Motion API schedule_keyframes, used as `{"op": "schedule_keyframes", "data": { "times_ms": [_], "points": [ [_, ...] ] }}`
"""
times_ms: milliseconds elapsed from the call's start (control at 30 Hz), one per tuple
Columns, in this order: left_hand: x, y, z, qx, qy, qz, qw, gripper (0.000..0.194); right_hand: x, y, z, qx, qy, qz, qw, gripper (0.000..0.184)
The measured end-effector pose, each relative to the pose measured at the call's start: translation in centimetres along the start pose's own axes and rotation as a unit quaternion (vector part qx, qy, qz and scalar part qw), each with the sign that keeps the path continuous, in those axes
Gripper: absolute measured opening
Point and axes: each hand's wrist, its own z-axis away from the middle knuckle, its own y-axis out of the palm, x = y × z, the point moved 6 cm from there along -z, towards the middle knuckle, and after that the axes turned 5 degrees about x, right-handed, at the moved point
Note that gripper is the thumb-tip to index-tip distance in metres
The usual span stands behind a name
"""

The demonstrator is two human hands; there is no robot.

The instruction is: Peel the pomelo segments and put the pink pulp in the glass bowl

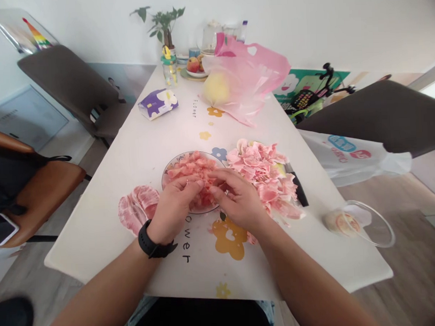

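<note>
Over a round plate of loose pink pomelo pulp, both my hands meet with fingertips nearly touching. My left hand, with a black watch on its wrist, is closed in a pinch on a small piece of pomelo pulp. Thumb and fingers of my right hand are also closed at the same spot; what lies between them is mostly hidden. Unpeeled pomelo segments lie on the table left of the plate. To the right is a heap of torn pink pomelo membrane.
A black knife handle sticks out beside the heap. A clear plastic tub stands at the right edge. Farther back are a pink plastic bag with a pale yellow round thing, a tissue pack, a cup and a fruit plate.
</note>
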Motion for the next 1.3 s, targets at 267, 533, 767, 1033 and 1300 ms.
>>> {"op": "schedule_keyframes", "data": {
  "times_ms": [267, 533, 767, 1033, 1300],
  "points": [
    [0.9, 0.4, -0.2, 0.004, -0.019, 0.019, 1.0, 0.044, -0.9, -2.7, -0.4, -0.076, 0.094, 0.01, 0.993, 0.012],
    [-0.7, 0.7, -0.3, 0.006, 0.006, 0.109, 0.994, 0.039, -4.8, -12.4, 0.3, -0.099, 0.175, 0.3, 0.932, 0.01],
    [-0.9, 0.5, 0.4, 0.014, 0.064, 0.099, 0.993, 0.043, -6.0, -12.8, 1.4, -0.052, 0.134, 0.379, 0.914, 0.026],
    [-1.3, 1.1, 1.1, 0.022, 0.144, -0.017, 0.989, 0.033, 2.2, -6.8, 0.4, -0.023, -0.005, 0.164, 0.986, 0.024],
    [-1.0, 0.9, 1.6, -0.002, 0.181, -0.145, 0.973, 0.031, 4.6, -2.9, -0.5, 0.021, 0.041, 0.081, 0.996, 0.014]
  ]
}}
